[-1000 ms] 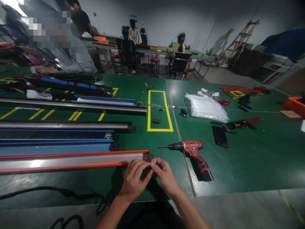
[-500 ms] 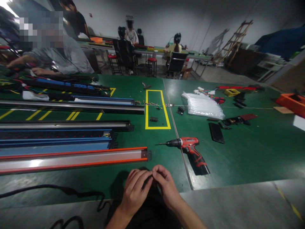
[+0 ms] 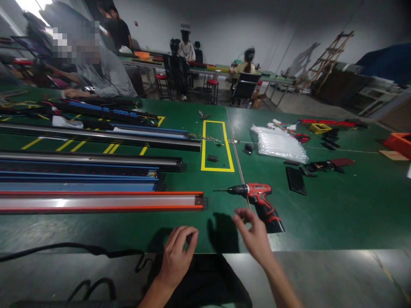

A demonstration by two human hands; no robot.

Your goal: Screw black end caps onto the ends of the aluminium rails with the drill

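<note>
My left hand (image 3: 180,249) is over the table's front edge, its thumb and forefinger tips pressed together. Whatever may be between them is too small or hidden to make out. Apart from it, to the right, my right hand (image 3: 255,233) hovers above the table with fingers loosely curved. Thumb and forefinger tips there seem slightly apart, with nothing visible between them. Nearest to this hand lies a red and black cordless drill (image 3: 259,192) on its side, its bit pointing left. An orange-edged long channel (image 3: 135,202) lies beyond my left hand, its black end cap towards the middle.
Several long blue and black profiles (image 3: 80,187) fill the left side of the green table (image 3: 337,209). A yellow taped rectangle (image 3: 217,170) holds small parts. Clear plastic tubes (image 3: 281,145) and a black phone-like slab (image 3: 296,180) lie to the right. A co-worker (image 3: 112,77) sits across at left.
My hands, together before, have separated: the right has moved right and forward towards the drill, while the left stays near the table edge with its pinch. The whole view has shifted slightly.
</note>
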